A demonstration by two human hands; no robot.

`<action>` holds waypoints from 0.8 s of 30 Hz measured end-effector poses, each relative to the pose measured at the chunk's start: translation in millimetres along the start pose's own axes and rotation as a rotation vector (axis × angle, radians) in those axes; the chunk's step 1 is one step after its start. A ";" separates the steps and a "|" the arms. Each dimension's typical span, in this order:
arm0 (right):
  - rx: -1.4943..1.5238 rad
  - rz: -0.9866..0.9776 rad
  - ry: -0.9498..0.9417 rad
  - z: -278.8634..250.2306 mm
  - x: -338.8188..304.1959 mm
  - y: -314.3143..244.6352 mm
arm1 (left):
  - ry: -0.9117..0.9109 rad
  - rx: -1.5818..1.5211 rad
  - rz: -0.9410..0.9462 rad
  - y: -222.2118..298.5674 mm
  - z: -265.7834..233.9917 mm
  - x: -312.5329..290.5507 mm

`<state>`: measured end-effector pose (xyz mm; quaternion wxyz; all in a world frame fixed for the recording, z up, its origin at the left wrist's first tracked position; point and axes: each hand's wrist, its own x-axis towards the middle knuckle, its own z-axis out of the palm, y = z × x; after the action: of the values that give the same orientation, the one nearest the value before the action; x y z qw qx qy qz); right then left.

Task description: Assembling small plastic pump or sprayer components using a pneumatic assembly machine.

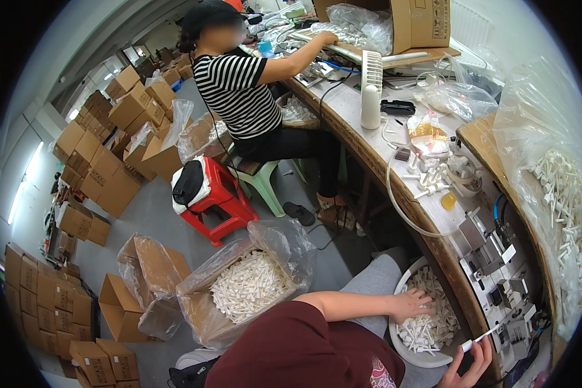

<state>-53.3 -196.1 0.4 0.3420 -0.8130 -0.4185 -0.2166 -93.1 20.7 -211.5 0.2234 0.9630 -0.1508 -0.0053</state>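
Note:
My left hand (410, 306) reaches into a white basin (396, 336) heaped with small white plastic stemmed parts (428, 331). Its fingers are spread over the heap, and no part shows in its grip. At the workbench edge, my right hand (473, 367) pinches one white plastic part with a thin stem (469, 345) between thumb and fingers. The stem points up and right, toward a metal fixture (517, 326) mounted on the bench. Another metal fixture block (482, 242) sits farther along the bench.
A lined carton of white parts (249, 284) stands left of me. A white fan (371, 90), loose cables and a yellow cup (448, 201) are on the bench. A co-worker (239, 97) sits beyond a red stool (216, 200). A clear bag of parts (559, 194) lies at right.

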 end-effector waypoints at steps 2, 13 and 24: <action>0.006 -0.011 -0.003 1.6 2.1 -4.3 | -0.007 0.060 0.008 1.4 7.1 -5.2; -0.042 -0.057 -0.010 -3.4 6.2 -10.8 | 0.100 0.166 -0.039 27.1 44.5 25.1; 0.021 -0.072 0.030 9.8 11.0 -21.4 | 0.948 -1.139 0.399 134.6 -286.1 -46.9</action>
<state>-64.3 -174.2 8.9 0.3486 -0.7905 -0.4446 -0.2365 -154.4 42.0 101.4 0.7225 0.5532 -0.1836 0.3719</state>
